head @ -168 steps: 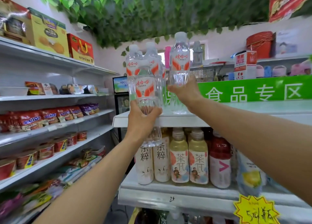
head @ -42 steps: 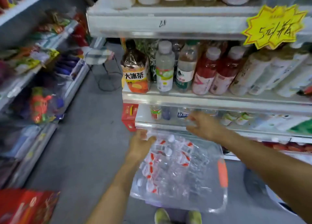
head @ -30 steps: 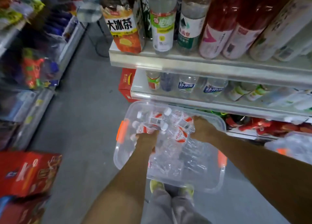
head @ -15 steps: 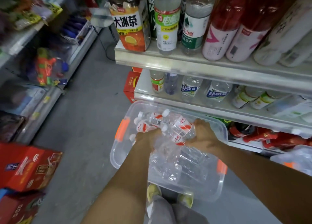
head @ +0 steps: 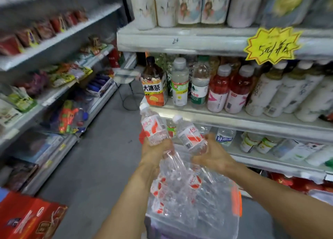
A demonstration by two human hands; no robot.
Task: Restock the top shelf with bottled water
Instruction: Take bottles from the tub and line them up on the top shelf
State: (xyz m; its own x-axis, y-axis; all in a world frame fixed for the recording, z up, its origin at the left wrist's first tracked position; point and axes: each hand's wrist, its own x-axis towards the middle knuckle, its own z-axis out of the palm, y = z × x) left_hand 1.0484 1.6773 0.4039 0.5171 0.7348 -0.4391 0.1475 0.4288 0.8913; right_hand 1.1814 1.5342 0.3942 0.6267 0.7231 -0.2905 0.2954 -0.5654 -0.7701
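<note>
My left hand point(head: 155, 151) grips a clear water bottle point(head: 153, 126) with a red-and-white label and white cap, held up in front of the drink shelves. My right hand point(head: 213, 155) grips a second water bottle point(head: 190, 135) of the same kind, tilted to the left. Both bottles are lifted above a clear plastic bin point(head: 223, 220) with orange latches that holds several more water bottles point(head: 176, 190) lying on their sides. The top shelf is out of view.
Drink shelves point(head: 234, 119) to the right carry tea, water and red drink bottles, with a yellow star price tag point(head: 272, 45). Snack shelves point(head: 54, 98) line the left. A grey floor aisle point(head: 100, 157) runs between them. Red boxes point(head: 27, 219) sit at the lower left.
Both hands were down in the bin grasping bottles; now each has lifted one bottle out and upward. The view has tilted up toward the shelves.
</note>
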